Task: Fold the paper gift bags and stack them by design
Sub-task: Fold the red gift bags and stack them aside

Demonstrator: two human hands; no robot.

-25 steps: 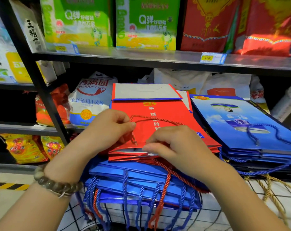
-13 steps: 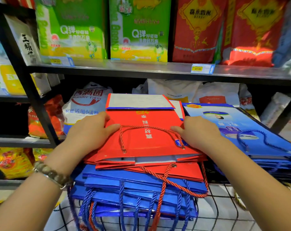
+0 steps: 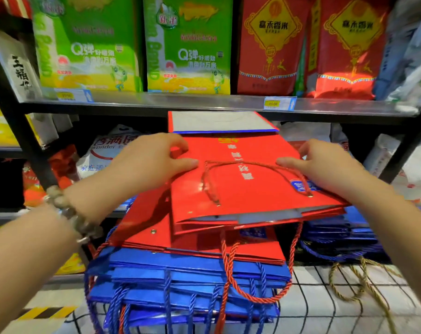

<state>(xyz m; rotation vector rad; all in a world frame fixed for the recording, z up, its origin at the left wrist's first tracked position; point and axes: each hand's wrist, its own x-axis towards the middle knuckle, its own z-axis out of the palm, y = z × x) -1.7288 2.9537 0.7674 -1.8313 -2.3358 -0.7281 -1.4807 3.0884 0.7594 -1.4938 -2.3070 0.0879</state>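
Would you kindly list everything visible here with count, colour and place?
top gift bag: one, red, folded, atop the pile
lower gift bags: a few, red, beneath it
blue gift bags: several, blue, bottom of pile
second stack: several, blue, right of pile
green rice packs: two, green, upper shelf
red rice packs: two, red, upper shelf right
price tag: one, yellow, shelf edge
left hand: one, grips top bag's left edge
right hand: one, grips its right edge

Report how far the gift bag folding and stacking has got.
Done: flat blue bags lie stacked, with folded red bags on top, and a second blue stack sits to the right. In hand: the left hand and right hand grip a flattened red bag by its sides above the red ones. Left: setting it down; no unfolded bags are in view.
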